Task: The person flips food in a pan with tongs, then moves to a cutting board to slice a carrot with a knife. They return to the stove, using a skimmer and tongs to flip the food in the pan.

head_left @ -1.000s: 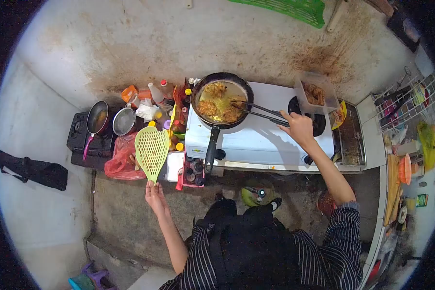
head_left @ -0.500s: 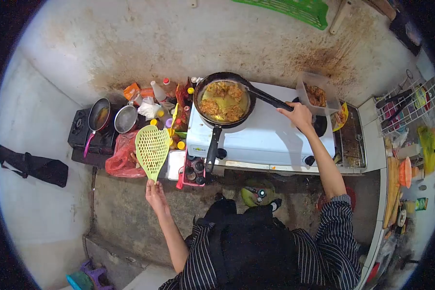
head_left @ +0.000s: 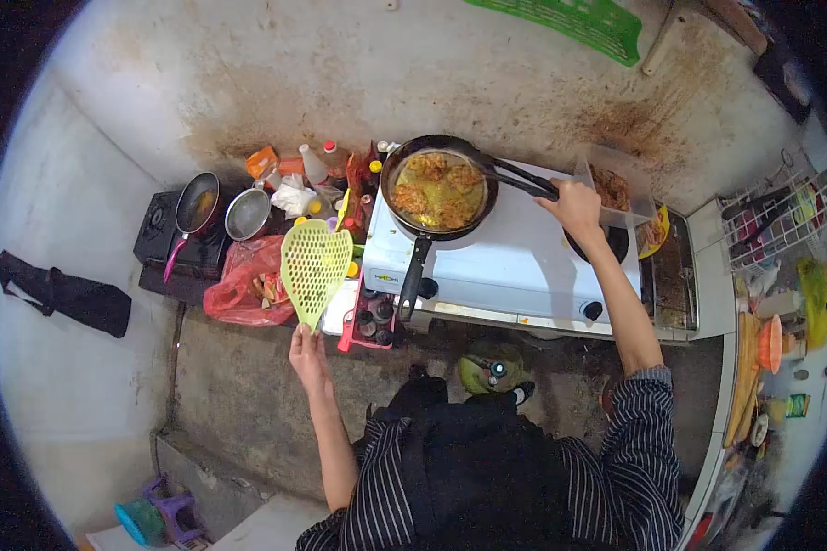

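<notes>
My left hand (head_left: 311,360) grips the narrow end of a light green perforated strainer (head_left: 314,266), held up over the items left of the stove. My right hand (head_left: 574,209) is closed round the ends of black tongs (head_left: 519,177), whose far ends reach the rim of the frying pan. In the black pan (head_left: 413,235), several browned pieces of food (head_left: 447,209) lie in yellowish oil. The pan sits on the left side of the white stove (head_left: 515,266), its handle pointing toward my body.
A clear container (head_left: 608,188) of browned food stands at the stove's right rear. To the left are bottles, a red plastic bag (head_left: 239,285), a small sieve (head_left: 247,214) and a second pan (head_left: 196,204) on a black stove. A wire rack (head_left: 781,216) hangs at the right.
The strainer and my left hand have moved slightly right, nearer the pan. The camera view has shifted a little. My right hand still holds the tongs.
</notes>
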### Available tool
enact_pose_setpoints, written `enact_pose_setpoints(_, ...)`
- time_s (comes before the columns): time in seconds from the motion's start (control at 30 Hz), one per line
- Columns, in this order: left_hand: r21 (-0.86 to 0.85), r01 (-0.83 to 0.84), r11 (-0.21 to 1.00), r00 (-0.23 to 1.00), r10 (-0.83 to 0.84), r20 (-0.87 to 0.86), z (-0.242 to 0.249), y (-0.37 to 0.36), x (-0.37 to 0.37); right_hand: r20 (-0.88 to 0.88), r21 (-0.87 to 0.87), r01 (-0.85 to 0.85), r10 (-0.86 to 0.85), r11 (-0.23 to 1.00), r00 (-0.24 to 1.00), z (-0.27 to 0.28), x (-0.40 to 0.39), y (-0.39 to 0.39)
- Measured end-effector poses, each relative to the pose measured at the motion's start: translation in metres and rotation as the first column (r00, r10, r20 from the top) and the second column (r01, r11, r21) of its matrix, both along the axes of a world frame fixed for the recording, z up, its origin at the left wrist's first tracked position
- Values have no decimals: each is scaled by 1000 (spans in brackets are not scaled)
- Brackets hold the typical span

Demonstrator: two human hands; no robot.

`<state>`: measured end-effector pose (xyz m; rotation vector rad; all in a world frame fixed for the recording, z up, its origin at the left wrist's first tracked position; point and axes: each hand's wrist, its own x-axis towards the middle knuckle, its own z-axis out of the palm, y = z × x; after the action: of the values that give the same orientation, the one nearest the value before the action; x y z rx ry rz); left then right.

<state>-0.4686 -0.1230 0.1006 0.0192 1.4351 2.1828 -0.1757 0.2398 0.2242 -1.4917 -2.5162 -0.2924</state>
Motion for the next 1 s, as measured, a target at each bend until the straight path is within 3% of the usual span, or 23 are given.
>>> enact_pose_setpoints(0.37,36,81,996,996,-82,26,12,15,13,127,-11,-97,98,995,987,-2,-10,-8)
enact_pose_setpoints(0.57,70,74,995,997,-75,16,2,11,8,5,28,-121,121,992,993,23,0,-26)
enact_pose_setpoints(0.8,-2,20,1000,1000,-20,16,2,10,1,178,-62,-176,185,982,967,34,7,-53)
enact_pose_setpoints(1.0,10,43,999,999,-43,23,2,14,1,190,-116,-149,169,982,967,27,5,-55)
